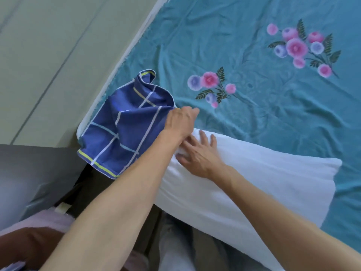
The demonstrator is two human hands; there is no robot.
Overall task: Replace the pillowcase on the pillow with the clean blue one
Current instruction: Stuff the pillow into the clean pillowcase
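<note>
The left hand (181,122) pinches the dark-blue checked cotton pillowcase (125,128) just beyond the bare white pillow's (244,173) near end, where the flat-fingered right hand (199,153) presses, its long axis running rightward.

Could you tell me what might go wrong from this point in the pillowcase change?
The blue pillowcase overhangs the bed's corner, gripped only at one edge by the left hand, so it may slide off. The right hand lies flat on the white pillow, which juts past the bed edge and could tip.
</note>
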